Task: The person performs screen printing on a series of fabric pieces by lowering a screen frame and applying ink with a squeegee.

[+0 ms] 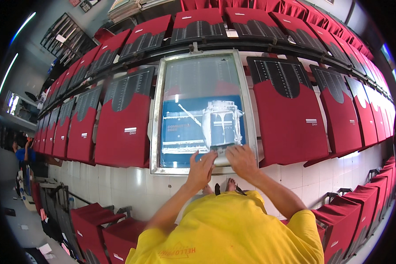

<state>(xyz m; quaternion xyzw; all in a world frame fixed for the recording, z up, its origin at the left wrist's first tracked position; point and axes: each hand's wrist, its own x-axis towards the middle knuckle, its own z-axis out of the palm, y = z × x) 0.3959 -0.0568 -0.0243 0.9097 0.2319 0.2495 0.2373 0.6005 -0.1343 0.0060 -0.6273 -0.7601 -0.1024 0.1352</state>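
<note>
The wearer, in a yellow shirt, leans over a framed screen, both forearms reaching toward twelve o'clock with elbows spread. The left hand angles toward one o'clock, thumb raised and fingers bent against a scraper; whether they clasp it, I cannot tell. The right hand slants in toward eleven, knuckles up, fingers curled over the scraper and gripping it. The scraper lies between the two hands, at the frame's five o'clock end. It looks pale grey, with a darker, smeared strip along its far edge.

Just beyond, at twelve from the hands, thick white ink covers the blue mesh, with streaks running off toward nine and ten. A silvery metal frame surrounds it. Red cloths on dark boards flank the frame at nine and three, and another row curves across twelve.
</note>
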